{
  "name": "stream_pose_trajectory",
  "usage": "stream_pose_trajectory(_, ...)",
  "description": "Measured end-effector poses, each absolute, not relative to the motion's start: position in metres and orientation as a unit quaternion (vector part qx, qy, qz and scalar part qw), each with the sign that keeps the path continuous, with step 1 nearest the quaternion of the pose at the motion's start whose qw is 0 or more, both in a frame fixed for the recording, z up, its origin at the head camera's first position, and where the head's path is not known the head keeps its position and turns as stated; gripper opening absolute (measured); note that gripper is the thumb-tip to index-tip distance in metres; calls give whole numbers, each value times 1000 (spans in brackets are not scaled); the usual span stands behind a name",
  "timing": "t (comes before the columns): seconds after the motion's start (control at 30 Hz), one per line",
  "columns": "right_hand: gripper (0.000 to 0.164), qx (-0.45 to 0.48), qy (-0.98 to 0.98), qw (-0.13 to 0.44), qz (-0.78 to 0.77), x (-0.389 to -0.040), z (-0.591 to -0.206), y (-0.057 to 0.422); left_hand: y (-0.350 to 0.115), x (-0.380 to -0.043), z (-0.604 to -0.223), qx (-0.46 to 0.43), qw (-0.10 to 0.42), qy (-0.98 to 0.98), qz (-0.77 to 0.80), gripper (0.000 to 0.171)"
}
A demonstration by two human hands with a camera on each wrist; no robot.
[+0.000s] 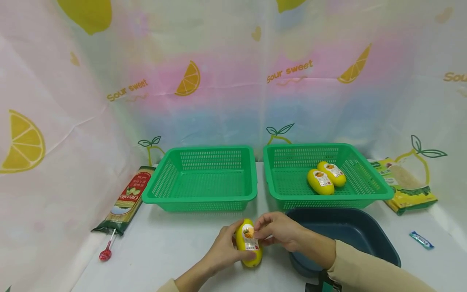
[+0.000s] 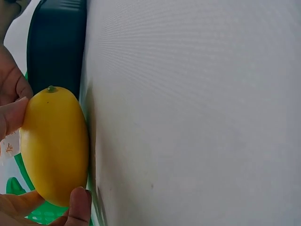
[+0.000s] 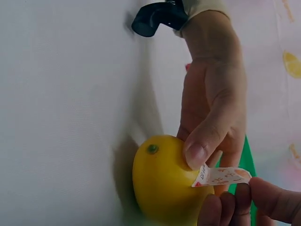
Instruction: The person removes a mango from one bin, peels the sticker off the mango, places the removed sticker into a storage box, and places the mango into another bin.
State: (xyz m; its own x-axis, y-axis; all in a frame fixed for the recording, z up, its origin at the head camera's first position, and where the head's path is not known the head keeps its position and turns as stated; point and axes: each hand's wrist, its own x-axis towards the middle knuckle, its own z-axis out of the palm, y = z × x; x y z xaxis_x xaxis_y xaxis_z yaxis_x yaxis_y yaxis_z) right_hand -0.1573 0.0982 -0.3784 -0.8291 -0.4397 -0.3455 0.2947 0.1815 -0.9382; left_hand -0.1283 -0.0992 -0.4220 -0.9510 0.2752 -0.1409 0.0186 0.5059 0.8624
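On the white table, yellow fruit clasped in left hand, right hand pinching its pineapple sticker.

Label print on yellow fruit way too small to read in head view. Left hand covers fruit's left flank; palm side hidden. Right hand fingertips blocked behind label edge. Dark blue basin near rim hidden by right forearm. Left wrist view: hand cut off at left edge, only fingertips show. Right wrist view: right hand cropped at bottom corner. Small blue wrapper text unreadable.
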Motion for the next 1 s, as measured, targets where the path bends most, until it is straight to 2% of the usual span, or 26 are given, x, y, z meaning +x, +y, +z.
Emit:
stream_pose_trajectory(0.13, 7, -61, 704, 291, -645, -160, -363, 103, -98, -133, -420, 97, 125, 857, 491, 94)
stream_pose_trajectory(0.33, 14, -117, 740, 253, -612, -166, -338, 117, -99, -135, -416, 89, 126, 857, 492, 96)
stream_pose_trajectory(0.7, 25, -94, 780, 235, -572, -171, -344, 152, -98, -133, -421, 64, 156, 846, 506, 95)
stream_pose_trajectory(1.0, 23, -88, 772, 261, -573, -177, -345, 187, -100, -133, -420, 60, 172, 842, 507, 95)
